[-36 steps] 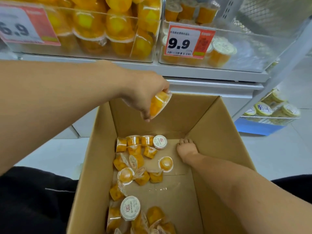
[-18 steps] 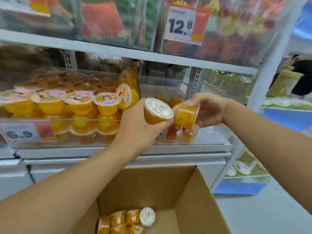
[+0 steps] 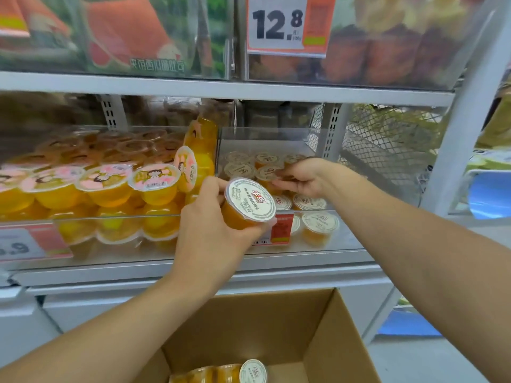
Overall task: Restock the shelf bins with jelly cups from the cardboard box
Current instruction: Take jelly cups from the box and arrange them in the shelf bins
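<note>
My left hand [image 3: 213,230] grips a small orange jelly cup [image 3: 249,204] in front of the shelf, its white printed lid facing me. My right hand [image 3: 304,178] reaches into the clear shelf bin [image 3: 318,246] on the right. Its thumb and fingers close on a jelly cup that is mostly hidden, low among the several white-lidded cups [image 3: 318,223] standing there. Below, the open cardboard box [image 3: 276,316] shows a row of jelly cups [image 3: 253,371] at the bottom edge of the view.
The neighbouring left bin [image 3: 110,261] is packed with larger pink-lidded jelly cups [image 3: 154,179]. A shelf board [image 3: 221,84] with a 12.8 price tag [image 3: 287,23] runs overhead. Wire mesh [image 3: 387,150] and a white upright [image 3: 467,128] close the right side.
My right hand has moved forward and down into the right bin with its cup. My left hand with its cup has shifted slightly right toward that bin. The view has come closer to the shelf.
</note>
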